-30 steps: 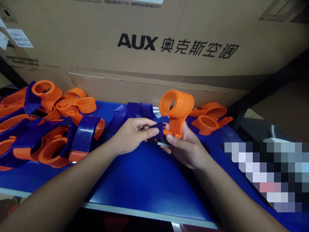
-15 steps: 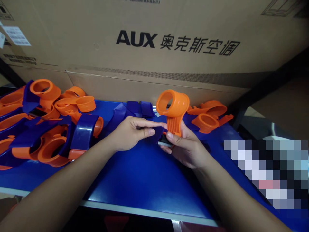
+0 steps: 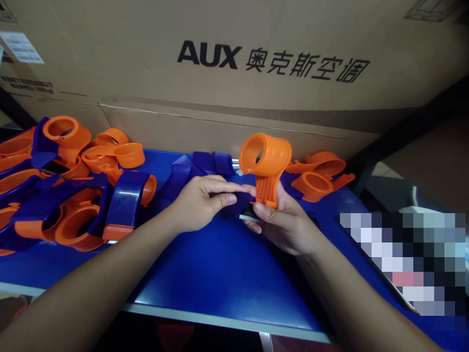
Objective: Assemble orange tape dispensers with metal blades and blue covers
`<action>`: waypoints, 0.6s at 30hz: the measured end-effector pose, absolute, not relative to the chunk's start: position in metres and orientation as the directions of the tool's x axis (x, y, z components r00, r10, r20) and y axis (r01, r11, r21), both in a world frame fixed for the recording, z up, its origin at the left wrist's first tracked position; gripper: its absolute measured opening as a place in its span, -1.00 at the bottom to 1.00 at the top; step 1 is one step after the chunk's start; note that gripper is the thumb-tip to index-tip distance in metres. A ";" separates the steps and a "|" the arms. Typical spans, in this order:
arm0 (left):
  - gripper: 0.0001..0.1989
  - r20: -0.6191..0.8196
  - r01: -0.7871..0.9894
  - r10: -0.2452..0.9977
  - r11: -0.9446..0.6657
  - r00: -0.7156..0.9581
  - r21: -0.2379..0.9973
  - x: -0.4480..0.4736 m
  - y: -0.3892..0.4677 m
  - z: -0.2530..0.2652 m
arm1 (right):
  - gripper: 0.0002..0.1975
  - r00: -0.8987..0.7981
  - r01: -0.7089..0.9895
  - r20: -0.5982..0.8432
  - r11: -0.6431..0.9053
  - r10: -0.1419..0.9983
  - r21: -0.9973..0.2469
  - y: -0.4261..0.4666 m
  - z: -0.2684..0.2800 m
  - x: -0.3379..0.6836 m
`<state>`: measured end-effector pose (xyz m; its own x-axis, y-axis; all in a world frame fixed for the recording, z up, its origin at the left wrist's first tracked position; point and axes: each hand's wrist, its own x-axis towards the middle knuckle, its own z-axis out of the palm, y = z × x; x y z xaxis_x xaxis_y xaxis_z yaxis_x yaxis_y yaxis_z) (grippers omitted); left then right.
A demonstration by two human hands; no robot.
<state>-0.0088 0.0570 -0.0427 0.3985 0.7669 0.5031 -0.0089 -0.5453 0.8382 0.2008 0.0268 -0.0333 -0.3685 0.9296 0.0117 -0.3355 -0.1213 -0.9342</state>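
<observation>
My right hand (image 3: 291, 222) grips an orange tape dispenser (image 3: 271, 156) by its ribbed handle, with its ring upright on top. Below the handle, by my right thumb, a serrated cutting blade (image 3: 249, 216) shows along a black edge. My left hand (image 3: 198, 203) pinches a dark blue plastic flap (image 3: 240, 203) between its thumb and stretched fingers. The flap lies against the dispenser's blade end; the fingers partly hide where the two meet. Both hands are above the blue table (image 3: 220, 278).
Several orange and blue tape dispensers (image 3: 78, 227) are piled at the left. Loose blue flaps (image 3: 223, 164) lie behind my left hand, and more orange dispenser bodies (image 3: 315, 186) behind my right. A large cardboard box (image 3: 146, 73) walls off the back. A blurred-out object (image 3: 414, 264) is at the right.
The orange dispenser has shifted very slightly to the right with my right hand. My left hand keeps its pinch on the flap; the view has tilted a little.
</observation>
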 end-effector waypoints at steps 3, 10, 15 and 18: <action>-0.73 0.449 -0.058 0.795 -0.468 0.408 0.882 -0.009 0.055 -0.042 | -0.41 -0.383 -0.329 0.016 -0.120 0.924 -0.937 0.026 -0.032 0.201; -0.77 0.319 -0.136 0.845 -0.289 0.429 0.948 -0.007 0.053 -0.043 | -0.43 -0.393 -0.326 0.048 -0.090 0.918 -0.941 0.026 -0.030 0.199; -0.78 0.371 -0.103 0.826 -0.363 0.424 0.926 -0.008 0.054 -0.040 | -0.39 -0.372 -0.350 0.025 -0.115 0.928 -0.930 0.026 -0.031 0.199; -0.79 0.365 -0.128 0.828 -0.344 0.426 0.930 -0.008 0.054 -0.039 | -0.38 -0.366 -0.351 0.012 -0.126 0.930 -0.928 0.024 -0.030 0.199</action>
